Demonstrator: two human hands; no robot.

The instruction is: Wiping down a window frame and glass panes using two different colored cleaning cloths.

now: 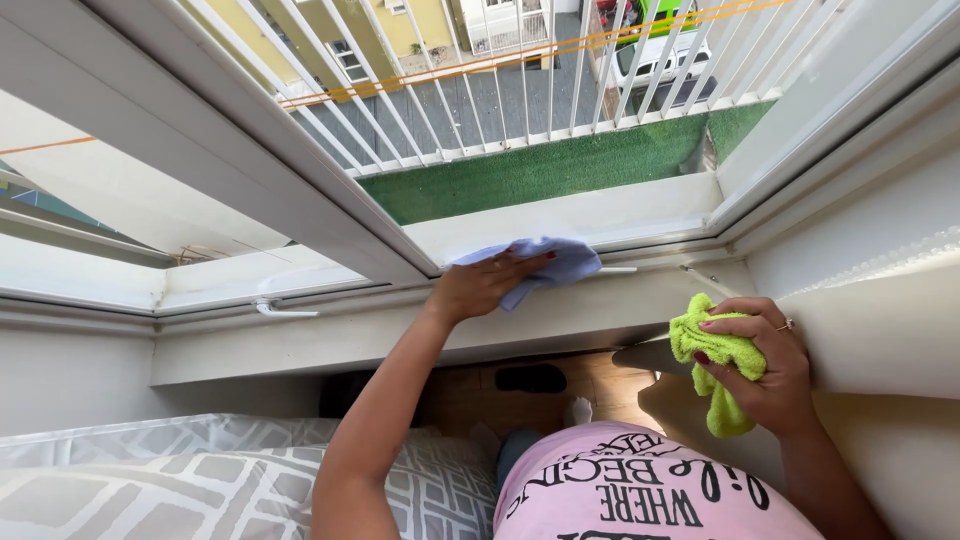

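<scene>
The left hand lies flat, fingers spread, pressing a pale blue cloth against the white window sill at the foot of the open window. The cloth is bunched under the fingertips and sticks out to the right of the hand, just above the lower window frame. The right hand is closed around a crumpled lime-green cloth, part of which hangs down below the fist; this hand sits low to the right, beside the white wall, and wears a ring on one finger. The two hands are well apart. A white window handle sticks out of the frame to the left. Beyond the sill lies a strip of green artificial grass, bordered by a white railing. Below left is a bed with a grey and white patterned cover. The person wears a pink shirt.
</scene>
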